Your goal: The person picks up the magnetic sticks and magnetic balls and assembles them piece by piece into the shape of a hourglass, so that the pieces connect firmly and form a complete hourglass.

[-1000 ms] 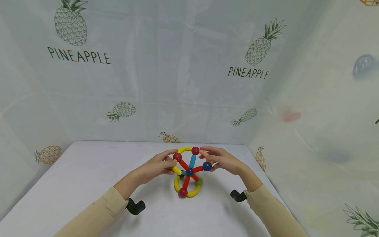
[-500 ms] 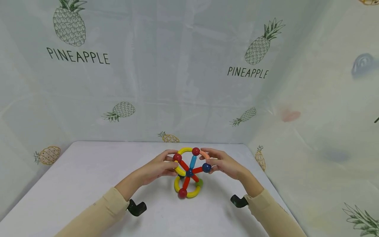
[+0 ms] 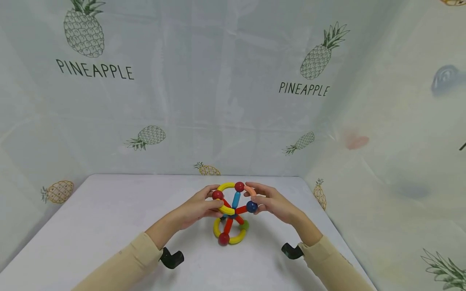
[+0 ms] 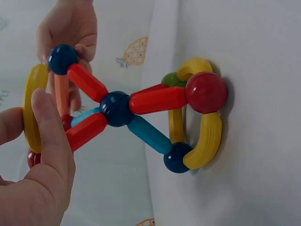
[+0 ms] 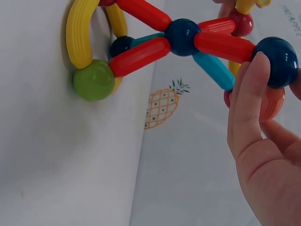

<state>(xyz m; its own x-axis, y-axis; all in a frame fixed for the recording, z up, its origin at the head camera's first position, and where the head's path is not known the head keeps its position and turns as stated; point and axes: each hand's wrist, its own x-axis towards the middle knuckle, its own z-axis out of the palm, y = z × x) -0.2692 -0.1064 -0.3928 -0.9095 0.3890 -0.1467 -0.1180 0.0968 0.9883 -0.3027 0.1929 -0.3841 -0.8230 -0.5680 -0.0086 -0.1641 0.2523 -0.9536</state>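
A magnetic ball-and-rod model stands on the table, its upper and lower parts joined at a central blue ball point(image 4: 116, 108) by straight red and light blue rods. My left hand point(image 3: 199, 207) pinches a yellow curved rod point(image 4: 34, 108) between thumb and finger, beside the upper left red ball point(image 3: 217, 195). At the upper right, my right hand point(image 3: 274, 203) holds a blue ball point(image 5: 276, 61) between its fingers, beside an orange curved rod point(image 3: 250, 190). The lower ring has a red ball point(image 4: 206, 92), a green ball point(image 5: 94, 80) and yellow curved rods point(image 4: 207, 141).
The white table point(image 3: 120, 210) runs back to a hanging curtain point(image 3: 225, 101) printed with pineapples. Black curved pieces point(image 3: 172, 258) stick out at both wrists, below the beige sleeves.
My left hand has shifted slightly right, and the lower end of the yellow curved rod has swung right across the central ball. The right hand and its blue ball have moved slightly left and down.
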